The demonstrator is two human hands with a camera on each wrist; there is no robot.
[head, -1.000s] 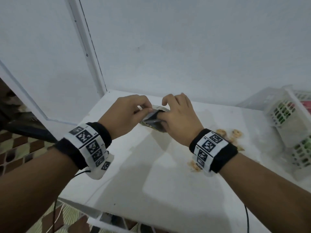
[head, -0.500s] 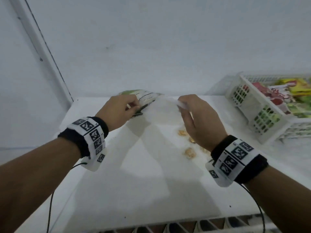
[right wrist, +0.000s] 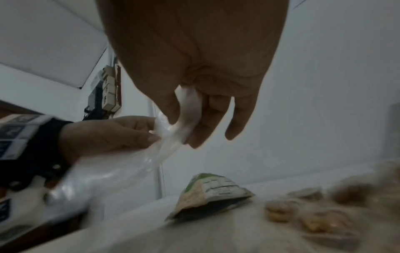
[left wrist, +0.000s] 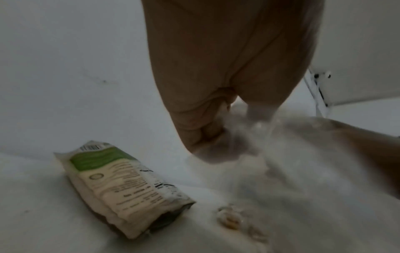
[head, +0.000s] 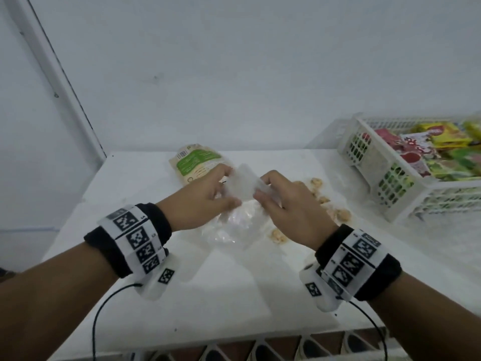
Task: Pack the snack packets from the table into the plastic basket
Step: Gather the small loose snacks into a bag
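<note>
Both hands hold a clear plastic bag [head: 240, 186] above the white table [head: 182, 295]. My left hand [head: 208, 196] pinches its left edge and my right hand [head: 276, 194] pinches its right edge; the right wrist view shows the clear plastic bag [right wrist: 138, 154] between thumb and fingers. A cream and green snack packet [head: 194, 162] lies on the table just behind my left hand, its near end open [left wrist: 129, 191]. Several small wrapped biscuits [head: 338, 214] lie loose to the right of my right hand. The white plastic basket [head: 406, 178] at the right holds colourful snack packets [head: 442, 149].
A white wall rises directly behind the table. A white frame runs down the left side [head: 65, 82]. The table's front edge [head: 234, 345] is near me, with a tiled floor below. A switch panel [right wrist: 108, 92] hangs on the wall at the left.
The cream and green packet has been let go and lies on the table. Both hands have spread a clear plastic bag between them. My view has swung right, showing more of the basket.
</note>
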